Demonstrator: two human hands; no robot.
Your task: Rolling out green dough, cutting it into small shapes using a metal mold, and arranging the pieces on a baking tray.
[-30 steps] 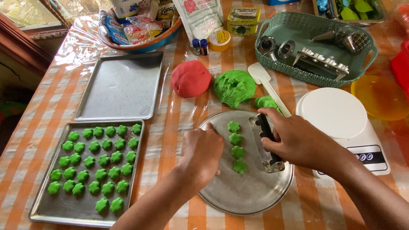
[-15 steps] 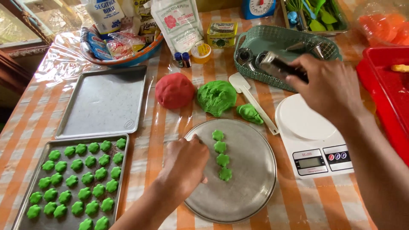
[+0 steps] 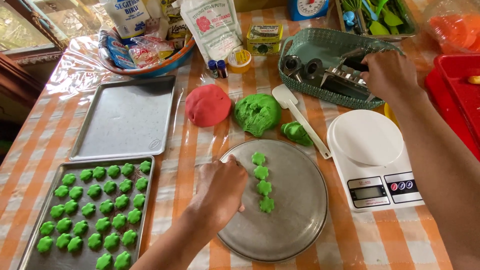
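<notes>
Green cookie shapes, four of them, sit in a line on the round metal pan near the table's front edge, and the left hand is right beside them, curled into a loose fist with knuckles on the pan, fingertips hidden so I cannot tell if it grips anything; over at the back right the right hand is closed around a metal press tool lying in the teal basket; packages crowd the far edge: a white flour bag with a red flower mark, a small green and yellow tin beside it, two tiny dark bottles, a yellow-lidded pot, and a blue-rimmed bowl full of wrapped packets; a red dough ball and a green dough lump rest mid-table, a white spatula just beside them, a white kitchen scale to the right; at the left edge an empty-looking steel tray sits behind a tray packed with green cookies; orange-and-white checked cloth under clear plastic covers the table
</notes>
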